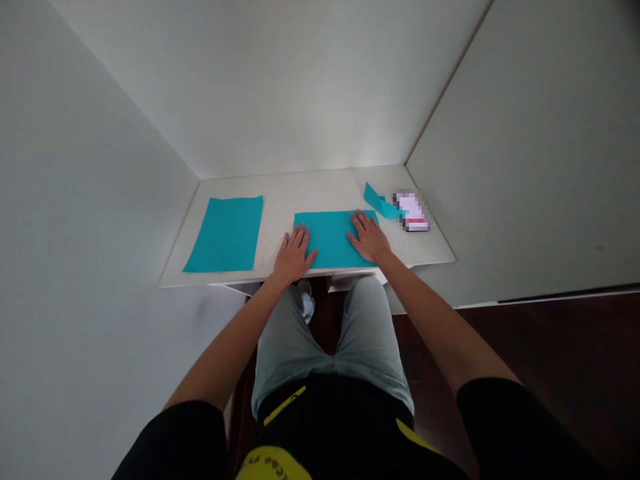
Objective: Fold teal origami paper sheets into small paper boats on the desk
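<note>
A turquoise sheet of paper [334, 241] lies sideways on the white desk, close to its front edge. My left hand [295, 253] rests flat on the sheet's left end, fingers stretched out. On the right end my right hand [369, 239] is pressed down with its fingers spread, covering that side in part. Neither hand grips anything. Another turquoise sheet [226, 233] lies upright in direction on the left part of the desk, apart from my left hand. Beyond my right hand is a folded turquoise paper strip [381, 202].
A phone [412, 212], blurred by pixelation, lies at the right end of the white desk [305, 190], touching or overlapping the strip's end. Walls enclose the desk at the back, left and right. My legs are at its front edge, above a dark floor [550, 353].
</note>
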### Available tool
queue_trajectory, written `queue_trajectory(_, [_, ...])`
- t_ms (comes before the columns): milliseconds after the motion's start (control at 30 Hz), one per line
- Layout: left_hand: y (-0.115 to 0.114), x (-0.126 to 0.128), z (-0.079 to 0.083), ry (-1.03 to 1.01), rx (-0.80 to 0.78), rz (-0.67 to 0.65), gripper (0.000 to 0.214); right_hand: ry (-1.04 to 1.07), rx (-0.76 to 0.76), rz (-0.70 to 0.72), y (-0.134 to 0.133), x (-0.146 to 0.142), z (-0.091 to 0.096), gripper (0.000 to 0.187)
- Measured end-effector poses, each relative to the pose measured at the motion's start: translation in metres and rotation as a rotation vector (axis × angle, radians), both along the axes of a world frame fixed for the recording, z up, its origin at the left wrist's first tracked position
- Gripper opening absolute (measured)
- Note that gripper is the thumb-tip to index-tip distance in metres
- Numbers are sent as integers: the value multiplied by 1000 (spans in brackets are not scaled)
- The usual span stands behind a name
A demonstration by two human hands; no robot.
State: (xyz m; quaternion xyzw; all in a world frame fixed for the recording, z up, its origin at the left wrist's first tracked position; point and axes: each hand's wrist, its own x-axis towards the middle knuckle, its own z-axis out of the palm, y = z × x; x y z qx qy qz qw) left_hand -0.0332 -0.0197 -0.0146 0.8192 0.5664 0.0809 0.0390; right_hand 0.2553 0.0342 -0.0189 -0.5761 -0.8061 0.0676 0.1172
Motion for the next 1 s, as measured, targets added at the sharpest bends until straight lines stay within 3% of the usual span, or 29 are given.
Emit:
queue_trajectory(133, [-10,-3,1,15,-22,-54,70,32,104,71,-19,-8,7,62])
queue_trajectory(233, [-13,-6,1,17,-33,-51,76,32,62,168,-47,-10,2,68])
queue_trajectory(367, [-18,-17,3,47,-66,-140,114,-17,43,293,-85,12,-10,98])
queue_trajectory(467, [-24,-33,7,66,-82,-249,137,-30,10,291,-99,40,-13,90])
queue_trajectory(533, [-30,-45,8,61,-91,-332,130,-9,-12,283,-103,54,-11,75])
queue_trajectory(633, [-38,-57,12,5,-137,-390,90,94,-45,273,-107,66,-1,61])
queue_trajectory(700, [-44,-59,18,-93,-185,-353,65,212,-80,235,-109,69,10,49])
queue_trajectory(800, [-50,-55,37,-348,-177,-148,39,467,-125,92,-110,70,36,33])
queue_trajectory(900, [-52,-50,71,-638,-144,66,49,849,-95,-81,-108,66,64,41])
queue_trajectory(1000, [-50,-47,106,-820,-80,195,57,1164,-163,-106,-106,54,86,61])
